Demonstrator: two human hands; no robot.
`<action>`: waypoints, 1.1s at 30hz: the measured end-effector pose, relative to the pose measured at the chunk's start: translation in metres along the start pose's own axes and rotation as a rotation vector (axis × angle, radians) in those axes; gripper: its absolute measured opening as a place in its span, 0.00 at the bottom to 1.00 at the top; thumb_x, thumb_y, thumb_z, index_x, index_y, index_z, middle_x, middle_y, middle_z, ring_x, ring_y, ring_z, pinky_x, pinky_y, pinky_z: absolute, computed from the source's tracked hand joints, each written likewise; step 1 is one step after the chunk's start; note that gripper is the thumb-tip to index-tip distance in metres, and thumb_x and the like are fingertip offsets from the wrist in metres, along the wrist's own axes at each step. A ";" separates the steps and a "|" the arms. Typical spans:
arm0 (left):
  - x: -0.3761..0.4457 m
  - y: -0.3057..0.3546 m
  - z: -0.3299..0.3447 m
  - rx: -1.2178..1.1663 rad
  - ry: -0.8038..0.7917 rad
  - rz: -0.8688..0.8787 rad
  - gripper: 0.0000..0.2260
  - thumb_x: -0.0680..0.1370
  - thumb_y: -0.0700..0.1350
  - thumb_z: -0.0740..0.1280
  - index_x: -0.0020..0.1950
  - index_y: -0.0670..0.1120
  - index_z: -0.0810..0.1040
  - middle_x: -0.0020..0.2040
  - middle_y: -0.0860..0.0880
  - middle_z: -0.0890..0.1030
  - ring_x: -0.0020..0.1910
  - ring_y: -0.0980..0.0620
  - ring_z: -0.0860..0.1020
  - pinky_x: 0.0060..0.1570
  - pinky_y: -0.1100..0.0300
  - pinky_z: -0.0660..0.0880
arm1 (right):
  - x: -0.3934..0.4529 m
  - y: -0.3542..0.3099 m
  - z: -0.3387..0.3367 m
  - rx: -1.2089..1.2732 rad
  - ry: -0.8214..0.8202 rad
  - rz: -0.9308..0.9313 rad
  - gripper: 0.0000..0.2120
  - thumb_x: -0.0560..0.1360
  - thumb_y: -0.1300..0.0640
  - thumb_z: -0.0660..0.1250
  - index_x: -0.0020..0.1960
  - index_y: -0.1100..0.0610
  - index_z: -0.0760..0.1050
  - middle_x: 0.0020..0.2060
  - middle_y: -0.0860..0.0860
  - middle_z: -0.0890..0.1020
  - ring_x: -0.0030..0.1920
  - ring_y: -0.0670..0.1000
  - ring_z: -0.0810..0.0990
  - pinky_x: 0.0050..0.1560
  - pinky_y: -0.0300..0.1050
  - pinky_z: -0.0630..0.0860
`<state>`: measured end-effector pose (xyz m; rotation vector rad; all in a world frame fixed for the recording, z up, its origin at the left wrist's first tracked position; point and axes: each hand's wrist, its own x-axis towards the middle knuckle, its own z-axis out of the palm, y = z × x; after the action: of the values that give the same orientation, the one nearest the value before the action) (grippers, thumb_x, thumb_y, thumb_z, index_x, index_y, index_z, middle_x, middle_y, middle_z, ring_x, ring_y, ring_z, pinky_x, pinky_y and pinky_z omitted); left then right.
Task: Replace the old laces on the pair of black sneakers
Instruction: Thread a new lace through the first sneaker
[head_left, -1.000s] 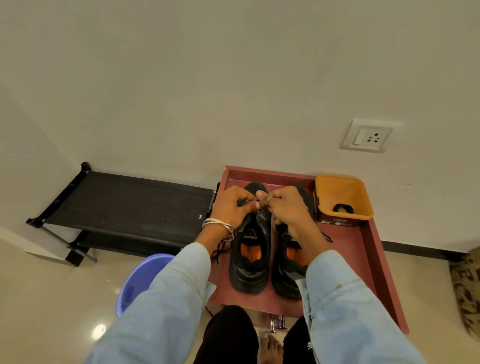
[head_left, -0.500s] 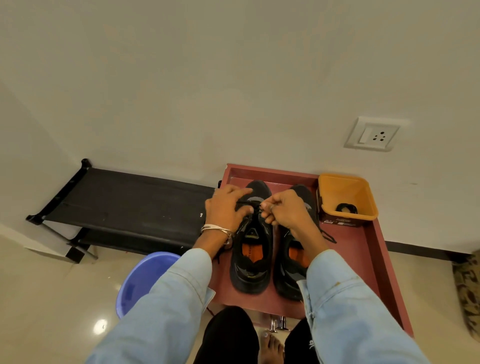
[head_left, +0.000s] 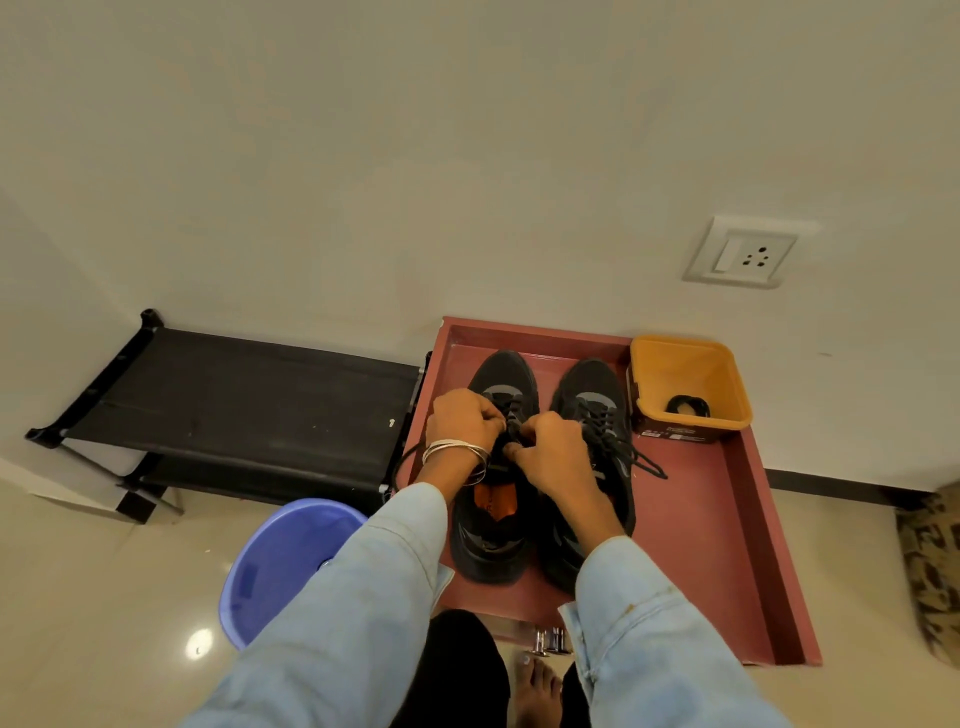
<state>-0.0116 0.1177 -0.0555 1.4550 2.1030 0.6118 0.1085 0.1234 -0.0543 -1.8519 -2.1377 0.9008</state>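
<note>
Red tray (head_left: 727, 519); tile floor (head_left: 78, 597); wall socket (head_left: 737, 253)

Odds and ends by the wall
Black rack (head_left: 223, 410) left, blue bucket (head_left: 280, 566) lower left, wall socket (head_left: 737, 254) upper right.

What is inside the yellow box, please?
Inside the yellow box lies one small black coiled thing, probably a lace. The box's near wall hides part of its floor.

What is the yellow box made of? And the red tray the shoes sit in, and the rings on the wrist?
The yellow box looks like smooth moulded plastic: thin walls, even colour. The red tray seems painted wood or board, matt, with square raised edges; I can't be sure. The bangles on the left wrist look like metal: thin, silvery and shiny.
</note>
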 end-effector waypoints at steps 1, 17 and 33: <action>0.001 0.000 0.002 -0.003 0.007 -0.016 0.04 0.73 0.43 0.71 0.45 0.48 0.86 0.44 0.49 0.84 0.44 0.50 0.81 0.50 0.53 0.79 | -0.001 0.000 0.000 -0.005 0.025 -0.006 0.11 0.74 0.53 0.70 0.48 0.61 0.77 0.42 0.57 0.80 0.44 0.58 0.80 0.46 0.53 0.79; 0.006 -0.002 0.018 -0.120 -0.027 -0.198 0.01 0.71 0.47 0.74 0.41 0.54 0.85 0.47 0.49 0.84 0.49 0.46 0.80 0.54 0.47 0.76 | -0.002 0.011 0.000 0.076 0.074 -0.032 0.09 0.77 0.56 0.66 0.44 0.60 0.81 0.37 0.57 0.81 0.42 0.58 0.79 0.46 0.53 0.78; 0.014 -0.015 0.019 -0.372 -0.115 -0.279 0.04 0.68 0.45 0.77 0.37 0.53 0.84 0.42 0.50 0.84 0.52 0.47 0.80 0.63 0.46 0.71 | 0.014 0.010 -0.008 0.268 0.043 0.014 0.08 0.79 0.58 0.64 0.50 0.60 0.81 0.47 0.56 0.82 0.49 0.54 0.79 0.50 0.49 0.75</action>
<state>-0.0144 0.1276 -0.0821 0.9513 1.9289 0.7411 0.1179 0.1401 -0.0575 -1.7380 -1.8751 1.0804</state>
